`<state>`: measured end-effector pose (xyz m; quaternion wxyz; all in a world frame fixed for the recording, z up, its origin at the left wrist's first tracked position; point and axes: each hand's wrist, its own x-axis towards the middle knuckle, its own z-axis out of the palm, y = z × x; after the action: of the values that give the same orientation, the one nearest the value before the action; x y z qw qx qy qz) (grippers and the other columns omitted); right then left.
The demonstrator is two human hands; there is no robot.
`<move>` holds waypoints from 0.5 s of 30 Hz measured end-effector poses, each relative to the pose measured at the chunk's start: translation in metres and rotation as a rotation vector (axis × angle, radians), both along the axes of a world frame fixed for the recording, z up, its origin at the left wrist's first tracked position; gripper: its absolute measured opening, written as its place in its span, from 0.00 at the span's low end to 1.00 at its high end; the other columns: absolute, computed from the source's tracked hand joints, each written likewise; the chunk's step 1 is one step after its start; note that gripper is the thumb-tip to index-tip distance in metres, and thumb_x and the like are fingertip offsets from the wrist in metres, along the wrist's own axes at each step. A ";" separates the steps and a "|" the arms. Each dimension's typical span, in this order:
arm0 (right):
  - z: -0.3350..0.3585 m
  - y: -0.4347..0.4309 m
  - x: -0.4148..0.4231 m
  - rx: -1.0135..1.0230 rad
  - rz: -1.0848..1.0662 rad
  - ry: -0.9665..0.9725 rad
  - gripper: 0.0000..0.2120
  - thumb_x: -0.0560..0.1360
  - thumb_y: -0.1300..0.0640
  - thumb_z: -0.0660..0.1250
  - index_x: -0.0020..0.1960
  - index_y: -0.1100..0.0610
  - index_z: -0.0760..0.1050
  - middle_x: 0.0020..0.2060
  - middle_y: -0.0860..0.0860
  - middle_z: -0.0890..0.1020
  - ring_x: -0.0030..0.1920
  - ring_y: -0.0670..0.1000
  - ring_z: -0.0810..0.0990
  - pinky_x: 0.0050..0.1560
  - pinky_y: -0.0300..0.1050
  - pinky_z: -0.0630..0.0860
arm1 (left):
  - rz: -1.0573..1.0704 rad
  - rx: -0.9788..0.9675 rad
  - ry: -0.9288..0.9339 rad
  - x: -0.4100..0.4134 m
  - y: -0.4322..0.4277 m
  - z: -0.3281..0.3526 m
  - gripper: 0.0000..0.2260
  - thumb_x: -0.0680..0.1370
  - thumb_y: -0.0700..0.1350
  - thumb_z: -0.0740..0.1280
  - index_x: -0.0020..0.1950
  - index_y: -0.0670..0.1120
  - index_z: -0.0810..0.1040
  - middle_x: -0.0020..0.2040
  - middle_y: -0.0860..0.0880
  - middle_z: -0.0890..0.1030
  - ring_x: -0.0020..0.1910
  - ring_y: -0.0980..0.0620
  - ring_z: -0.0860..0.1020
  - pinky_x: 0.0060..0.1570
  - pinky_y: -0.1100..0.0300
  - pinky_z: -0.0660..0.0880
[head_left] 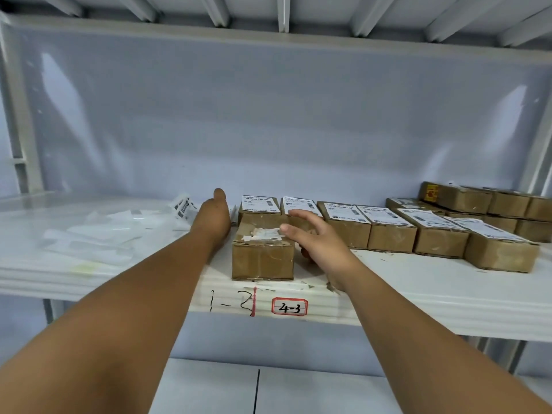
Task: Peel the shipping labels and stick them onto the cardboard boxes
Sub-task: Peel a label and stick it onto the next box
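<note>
A small cardboard box [262, 255] stands at the front edge of the white shelf [388, 294]; its top carries only torn label scraps. My right hand [316, 237] hovers over the box's right side, fingers spread and relaxed, holding nothing. My left hand [213, 215] reaches past the box's left side toward a curled strip of shipping labels [183, 207]; its fingers are hidden behind the palm. Behind the box, a row of several boxes [388, 228] with white labels stuck on top runs to the right.
Peeled white backing sheets [92, 234] lie scattered on the shelf's left half. More brown boxes [490, 204] are stacked at the far right. The shelf lip bears a "4-3" tag [289, 306]. Another shelf hangs overhead.
</note>
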<state>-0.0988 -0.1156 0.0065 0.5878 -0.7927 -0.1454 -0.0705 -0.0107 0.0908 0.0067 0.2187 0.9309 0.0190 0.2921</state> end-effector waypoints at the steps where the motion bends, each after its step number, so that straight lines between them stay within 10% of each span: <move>1: -0.001 -0.001 0.003 -0.001 0.001 -0.004 0.20 0.72 0.43 0.69 0.63 0.42 0.73 0.52 0.47 0.78 0.51 0.45 0.75 0.46 0.39 0.68 | 0.016 0.005 -0.001 0.007 0.002 0.000 0.17 0.76 0.33 0.62 0.64 0.36 0.63 0.51 0.35 0.77 0.46 0.41 0.74 0.38 0.55 0.66; 9: -0.002 -0.001 0.009 -0.023 -0.052 -0.016 0.16 0.75 0.43 0.66 0.60 0.47 0.76 0.53 0.43 0.79 0.44 0.37 0.74 0.38 0.33 0.67 | 0.170 0.268 0.258 0.029 0.009 -0.001 0.14 0.80 0.49 0.59 0.57 0.39 0.73 0.56 0.39 0.78 0.56 0.41 0.76 0.46 0.55 0.70; 15: -0.004 0.000 0.010 -0.002 -0.071 -0.012 0.15 0.74 0.44 0.68 0.58 0.48 0.77 0.50 0.45 0.80 0.41 0.41 0.76 0.38 0.37 0.68 | 0.233 0.239 0.202 0.037 0.013 -0.008 0.08 0.78 0.41 0.61 0.54 0.39 0.75 0.53 0.39 0.78 0.53 0.40 0.77 0.43 0.55 0.70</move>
<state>-0.0890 -0.1159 0.0030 0.5834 -0.7975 -0.1205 -0.0959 0.0262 0.1038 -0.0009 0.0684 0.9662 0.1139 0.2209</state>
